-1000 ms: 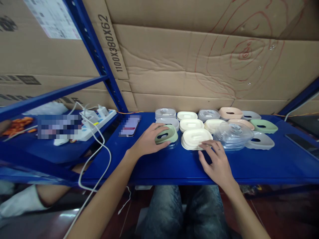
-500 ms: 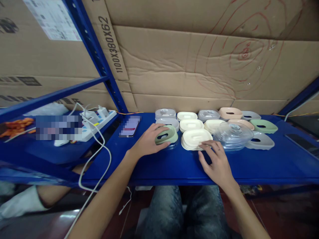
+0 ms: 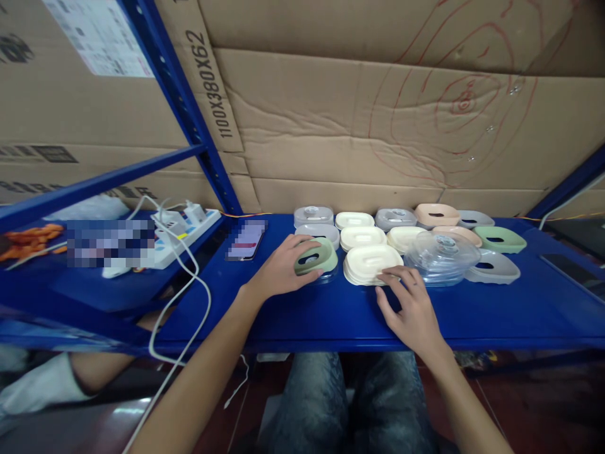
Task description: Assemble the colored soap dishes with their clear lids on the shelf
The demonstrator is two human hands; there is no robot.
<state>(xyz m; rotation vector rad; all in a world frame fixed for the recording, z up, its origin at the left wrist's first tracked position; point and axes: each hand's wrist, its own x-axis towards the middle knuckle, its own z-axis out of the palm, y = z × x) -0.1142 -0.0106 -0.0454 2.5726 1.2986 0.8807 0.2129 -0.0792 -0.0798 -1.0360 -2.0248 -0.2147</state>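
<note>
My left hand [image 3: 283, 268] curls around a rounded green plastic piece [image 3: 326, 255] with a dark slot in its middle. Thumb and fingers grip it from opposite sides. Beneath it shows the rim of a clear plastic piece [image 3: 329, 276]. My right hand [image 3: 409, 302] rests its fingertips against the near right corner of a stack of cream oval plastic pieces [image 3: 371, 261]; its thumb is spread away and it grips nothing. Just right of that stack is a pile of clear plastic lids [image 3: 444, 261].
More cream pieces [image 3: 363, 238], grey-tinted covers [image 3: 396, 217], peach pieces [image 3: 437, 214] and another green piece [image 3: 501, 239] stand in rows behind. A phone [image 3: 246, 239] lies left, near a power strip [image 3: 189, 233] and white cable [image 3: 208, 296]. Another person's arm [image 3: 101, 372] shows lower left.
</note>
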